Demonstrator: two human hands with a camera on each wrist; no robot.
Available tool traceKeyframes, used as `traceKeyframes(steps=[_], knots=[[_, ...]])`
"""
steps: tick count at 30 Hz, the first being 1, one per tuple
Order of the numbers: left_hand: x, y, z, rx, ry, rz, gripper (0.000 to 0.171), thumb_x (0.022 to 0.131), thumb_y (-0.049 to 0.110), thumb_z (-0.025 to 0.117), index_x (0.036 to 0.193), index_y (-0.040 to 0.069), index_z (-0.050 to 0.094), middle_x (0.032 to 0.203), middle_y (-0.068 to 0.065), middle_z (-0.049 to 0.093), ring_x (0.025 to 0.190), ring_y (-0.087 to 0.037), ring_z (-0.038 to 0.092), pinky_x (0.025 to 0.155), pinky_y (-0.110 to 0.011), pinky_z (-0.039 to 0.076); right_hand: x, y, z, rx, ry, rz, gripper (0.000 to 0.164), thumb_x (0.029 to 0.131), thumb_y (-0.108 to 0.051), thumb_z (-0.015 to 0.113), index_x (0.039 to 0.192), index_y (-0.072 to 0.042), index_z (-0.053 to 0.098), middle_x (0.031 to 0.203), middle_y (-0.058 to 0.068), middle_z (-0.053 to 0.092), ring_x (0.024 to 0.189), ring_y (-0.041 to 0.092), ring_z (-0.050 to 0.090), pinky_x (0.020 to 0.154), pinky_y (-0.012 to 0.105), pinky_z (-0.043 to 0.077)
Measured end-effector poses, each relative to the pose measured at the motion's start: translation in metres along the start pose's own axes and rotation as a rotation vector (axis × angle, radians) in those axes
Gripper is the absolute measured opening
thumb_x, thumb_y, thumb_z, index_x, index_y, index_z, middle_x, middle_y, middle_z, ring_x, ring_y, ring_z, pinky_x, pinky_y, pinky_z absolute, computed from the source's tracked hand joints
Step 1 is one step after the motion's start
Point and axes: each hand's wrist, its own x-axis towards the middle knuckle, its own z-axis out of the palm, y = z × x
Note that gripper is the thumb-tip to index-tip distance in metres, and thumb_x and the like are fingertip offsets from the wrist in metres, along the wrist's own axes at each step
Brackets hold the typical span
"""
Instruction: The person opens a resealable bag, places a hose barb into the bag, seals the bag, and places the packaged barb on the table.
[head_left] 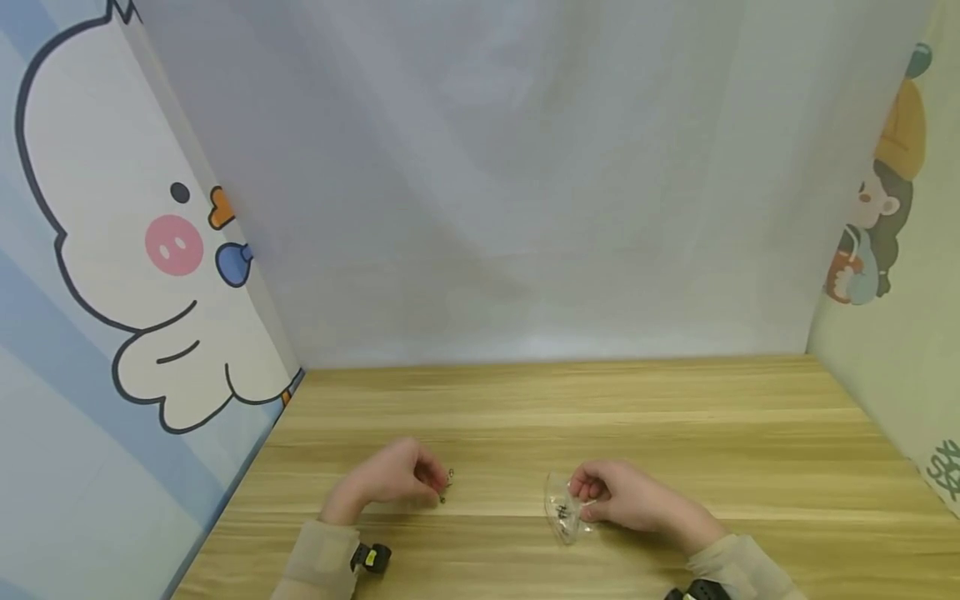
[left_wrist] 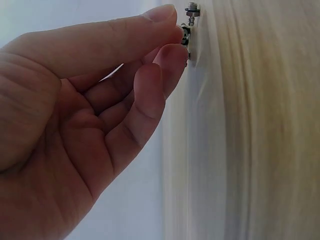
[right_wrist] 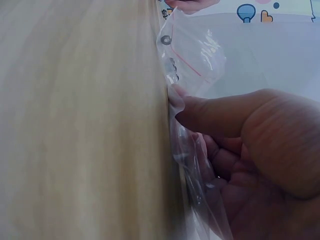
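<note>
My left hand (head_left: 405, 475) is low over the table at left, its thumb and fingertips drawn together at a small metal fastener (left_wrist: 185, 35). Beside those fingertips stands a short threaded screw with a nut (left_wrist: 192, 10). In the head view, several such small metal pieces (head_left: 450, 473) lie along the fingertips, partly hidden by them. To the right, my right hand (head_left: 622, 496) pinches a clear plastic zip bag (head_left: 555, 508) by its side, between thumb and fingers. Inside the bag are small dark metal parts, including a ring-shaped nut or washer (right_wrist: 166, 40).
The wood-grain table (head_left: 510, 417) spreads under both hands. A pale grey panel (head_left: 487, 208) rises at its back edge, with cartoon-printed walls (head_left: 97, 208) at left and right. Each wrist carries a dark strapped device (head_left: 371, 557) over a light sleeve.
</note>
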Motion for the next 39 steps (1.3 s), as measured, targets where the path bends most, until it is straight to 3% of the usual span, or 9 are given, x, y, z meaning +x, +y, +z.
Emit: traceKeyframes(steps=[22,39], knots=[[0.0014,0.0032,0.0055,0.044,-0.014,0.002,0.015,0.083,-0.006,0.085,0.090,0.006,0.080,0.085,0.001,0.075,0.073,-0.008,0.065,0.069,-0.025,0.056,0.0002,0.0012,-0.0002,0.001,0.009,-0.015,0.023,0.090,-0.006,0.084,0.105,-0.010,0.068,0.094,-0.003,0.062,0.087,0.009,0.058,0.080,0.027,0.053],[0.0035,0.0006,0.0091,0.075,-0.011,0.001,0.017,0.082,-0.005,0.086,0.083,0.010,0.078,0.079,0.008,0.071,0.071,-0.006,0.063,0.068,-0.025,0.055,0.0016,0.0040,0.0012,0.010,0.006,0.002,0.025,0.089,-0.004,0.085,0.105,-0.011,0.068,0.094,-0.002,0.062,0.088,0.010,0.058,0.080,0.026,0.054]])
